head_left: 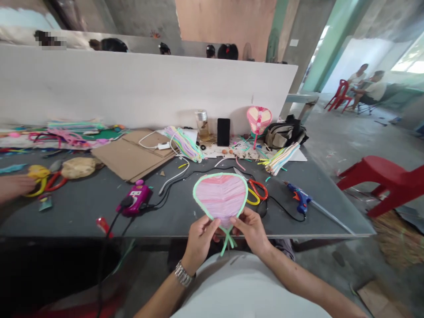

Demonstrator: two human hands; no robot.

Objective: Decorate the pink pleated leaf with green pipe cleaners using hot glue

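Note:
Between my two hands is a heart-shaped fan, pink and lilac with a mint-green pipe-cleaner edge. Its green ends cross and hang down at the bottom point. My left hand pinches the lower left edge, thumb on the front. On the lower right edge, my right hand grips the same way. Just behind the fan lie scissors with orange and yellow handles, partly hidden. A blue hot glue gun with a clear glue stick rests to the right.
Bundles of pipe cleaners, cardboard sheets, a phone, a jar and a finished pink heart stand along the back. A purple power socket with cables sits left. Another person's hand is at far left.

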